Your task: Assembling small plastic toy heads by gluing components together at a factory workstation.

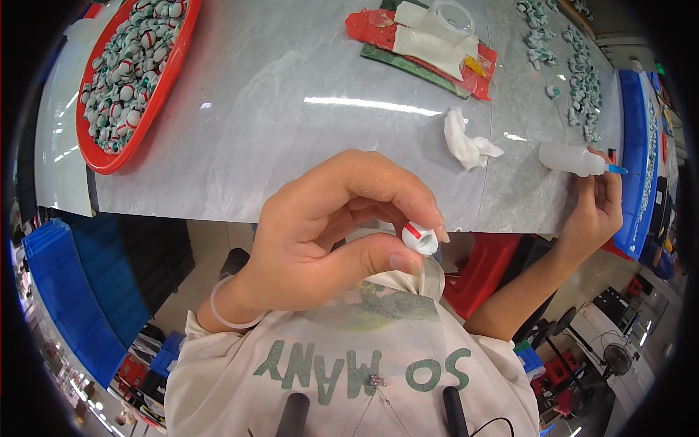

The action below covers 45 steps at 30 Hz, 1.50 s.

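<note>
Between thumb and fingertips, my left hand [320,233] pinches a small white hollow piece with a red stripe [420,238], its opening facing toward the right. Out to the right, my right hand [595,204] grips a translucent squeeze bottle [571,158] lying on its side in the air or on the table edge; I cannot tell which. The bottle's blue needle tip [617,169] points right, toward a blue bin [635,146]. A crumpled white tissue [467,140] lies on the table between the two hands.
A red basin [191,44] full of small white, green and red pieces stands at the far left of the grey table [269,131]. Red, white and green sheets [429,51] carry a clear cup [451,20]. Rows of small green-and-white pieces [585,87] lie at the far right.
</note>
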Tool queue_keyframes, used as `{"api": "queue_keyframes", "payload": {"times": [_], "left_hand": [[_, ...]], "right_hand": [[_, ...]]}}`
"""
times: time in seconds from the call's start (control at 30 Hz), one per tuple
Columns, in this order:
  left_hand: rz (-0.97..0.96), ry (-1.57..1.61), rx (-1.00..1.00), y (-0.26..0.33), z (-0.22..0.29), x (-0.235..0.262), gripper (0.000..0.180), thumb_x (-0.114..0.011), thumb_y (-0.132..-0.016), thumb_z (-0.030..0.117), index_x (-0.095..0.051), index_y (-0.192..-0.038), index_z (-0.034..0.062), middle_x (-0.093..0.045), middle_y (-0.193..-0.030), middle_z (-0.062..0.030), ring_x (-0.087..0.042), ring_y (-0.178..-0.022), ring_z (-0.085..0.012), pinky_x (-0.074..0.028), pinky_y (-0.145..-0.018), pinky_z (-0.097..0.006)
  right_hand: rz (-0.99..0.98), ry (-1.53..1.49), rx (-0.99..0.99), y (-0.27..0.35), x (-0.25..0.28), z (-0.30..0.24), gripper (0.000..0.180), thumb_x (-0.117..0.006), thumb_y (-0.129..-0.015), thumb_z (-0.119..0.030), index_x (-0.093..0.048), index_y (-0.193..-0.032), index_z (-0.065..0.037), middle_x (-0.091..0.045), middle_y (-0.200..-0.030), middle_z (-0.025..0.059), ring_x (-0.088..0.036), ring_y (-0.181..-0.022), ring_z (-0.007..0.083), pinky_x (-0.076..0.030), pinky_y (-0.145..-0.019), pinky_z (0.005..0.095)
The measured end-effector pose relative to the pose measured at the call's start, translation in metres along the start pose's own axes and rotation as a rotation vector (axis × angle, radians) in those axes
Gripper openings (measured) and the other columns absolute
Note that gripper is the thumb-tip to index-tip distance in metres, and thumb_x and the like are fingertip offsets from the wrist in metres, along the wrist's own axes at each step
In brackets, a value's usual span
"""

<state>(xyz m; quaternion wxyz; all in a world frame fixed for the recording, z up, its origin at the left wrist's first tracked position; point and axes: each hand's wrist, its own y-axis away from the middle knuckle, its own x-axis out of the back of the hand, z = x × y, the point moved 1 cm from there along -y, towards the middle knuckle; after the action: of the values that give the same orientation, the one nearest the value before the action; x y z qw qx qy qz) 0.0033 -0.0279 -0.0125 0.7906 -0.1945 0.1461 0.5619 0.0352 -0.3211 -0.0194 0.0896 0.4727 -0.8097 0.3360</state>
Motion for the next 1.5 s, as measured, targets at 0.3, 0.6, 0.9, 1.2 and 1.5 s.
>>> {"api": "queue_keyframes", "payload": {"times": [0.3,0.6,0.9,1.2,1.5], "left_hand": [[0.002,0.0,-0.007,0.0007,-0.0002,0.0001,0.031,-0.071,-0.074,0.01,-0.048,-0.093,-0.0002,-0.056,-0.086,-0.0176,-0.059,-0.069,-0.0182,-0.05,-0.062,-0.028],[-0.032,0.004,-0.016,0.0006,-0.001,0.0027,0.031,-0.071,-0.074,0.009,-0.049,-0.094,-0.0007,-0.056,-0.087,-0.0179,-0.059,-0.07,-0.0184,-0.05,-0.062,-0.027],[-0.132,0.081,0.012,-0.0005,0.0006,0.0061,0.029,-0.063,-0.076,-0.006,-0.05,-0.102,-0.0045,-0.055,-0.099,-0.0134,-0.057,-0.091,-0.0189,-0.049,-0.08,-0.029],[-0.114,0.095,0.081,0.0037,0.0048,0.0039,0.028,-0.06,-0.075,-0.011,-0.051,-0.1,-0.0045,-0.054,-0.097,-0.0136,-0.058,-0.092,-0.0213,-0.049,-0.079,-0.03],[-0.036,0.007,0.067,0.0005,0.0051,-0.0019,0.024,-0.065,-0.08,0.01,-0.051,-0.095,-0.0008,-0.057,-0.087,-0.0146,-0.059,-0.073,-0.0183,-0.049,-0.065,-0.029]], "right_hand": [[0.055,-0.021,-0.038,0.0024,0.0013,0.0,0.017,-0.057,-0.08,0.006,-0.058,-0.097,0.007,-0.064,-0.096,0.0136,-0.061,-0.084,0.0151,-0.049,-0.075,0.0251],[0.083,0.014,-0.032,0.0025,-0.0003,-0.0013,0.017,-0.059,-0.08,0.005,-0.058,-0.096,0.006,-0.064,-0.093,0.0118,-0.061,-0.08,0.0135,-0.049,-0.071,0.0236],[0.035,-0.016,-0.104,0.0007,0.0058,-0.0021,0.012,-0.059,-0.083,-0.003,-0.058,-0.092,0.004,-0.059,-0.084,0.0034,-0.054,-0.074,0.0086,-0.043,-0.066,0.0199],[0.022,-0.016,-0.074,0.0018,0.0015,-0.0012,0.019,-0.055,-0.085,-0.002,-0.058,-0.103,0.002,-0.059,-0.086,0.0024,-0.052,-0.075,0.0066,-0.041,-0.067,0.0186],[0.025,-0.019,-0.034,-0.0043,0.003,-0.0072,0.016,-0.058,-0.079,0.005,-0.061,-0.094,0.005,-0.059,-0.093,0.0068,-0.056,-0.079,0.012,-0.045,-0.071,0.0229]]}}
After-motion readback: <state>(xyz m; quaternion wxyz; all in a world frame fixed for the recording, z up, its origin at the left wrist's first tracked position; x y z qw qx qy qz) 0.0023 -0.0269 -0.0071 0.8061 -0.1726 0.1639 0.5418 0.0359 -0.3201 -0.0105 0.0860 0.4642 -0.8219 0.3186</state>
